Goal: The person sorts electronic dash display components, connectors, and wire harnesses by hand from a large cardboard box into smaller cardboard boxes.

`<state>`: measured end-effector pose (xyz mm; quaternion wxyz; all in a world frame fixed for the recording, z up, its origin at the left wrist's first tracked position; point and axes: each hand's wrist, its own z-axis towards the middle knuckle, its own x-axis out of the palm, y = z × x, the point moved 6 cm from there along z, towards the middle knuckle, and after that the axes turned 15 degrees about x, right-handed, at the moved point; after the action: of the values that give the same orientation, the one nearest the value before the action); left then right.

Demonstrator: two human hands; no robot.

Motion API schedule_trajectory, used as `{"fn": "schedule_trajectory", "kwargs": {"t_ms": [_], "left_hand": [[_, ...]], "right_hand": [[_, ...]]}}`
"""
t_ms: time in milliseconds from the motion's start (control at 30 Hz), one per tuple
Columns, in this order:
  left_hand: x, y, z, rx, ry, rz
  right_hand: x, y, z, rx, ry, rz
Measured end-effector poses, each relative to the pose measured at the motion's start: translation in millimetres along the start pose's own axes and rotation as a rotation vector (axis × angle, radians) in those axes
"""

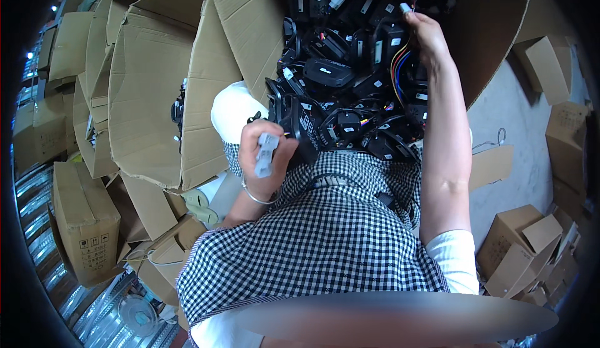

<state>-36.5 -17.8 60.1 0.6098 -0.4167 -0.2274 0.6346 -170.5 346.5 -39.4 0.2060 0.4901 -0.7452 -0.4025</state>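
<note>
My left hand (253, 145) is closed around whitish translucent plastic connectors (267, 155), close in front of my checked apron. Just beyond it stands a black plastic device with a label (306, 120); whether the hand touches it I cannot tell. Reaching far forward, my right hand (430, 35) pinches a white wire connector (405, 8) between thumb and fingers. Coloured wires (395, 70), yellow, red and blue among them, hang down from it into the pile. Many black plastic devices (328, 71) with cables lie heaped inside a large cardboard box.
The large box's flaps (250, 26) rise left of the pile. Another open carton (150, 98) stands further left, with a closed carton (87, 223) below it. Opened cartons (519, 242) lie on the grey floor (515, 123) at right. Metal rollers (112, 310) run along the lower left.
</note>
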Motion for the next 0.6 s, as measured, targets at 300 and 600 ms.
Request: {"fn": "schedule_trajectory", "kwargs": {"t_ms": [300,600], "left_hand": [[32.8,-4.6,12.5,0.073,0.253,0.009],[17.8,12.1,-11.4,0.03,0.376,0.066]], "right_hand": [[93.4,-73.0,-225.7,-0.785,0.212,-0.492],[71.4,-79.0,-233.3,-0.531,0.554,-0.415]]}}
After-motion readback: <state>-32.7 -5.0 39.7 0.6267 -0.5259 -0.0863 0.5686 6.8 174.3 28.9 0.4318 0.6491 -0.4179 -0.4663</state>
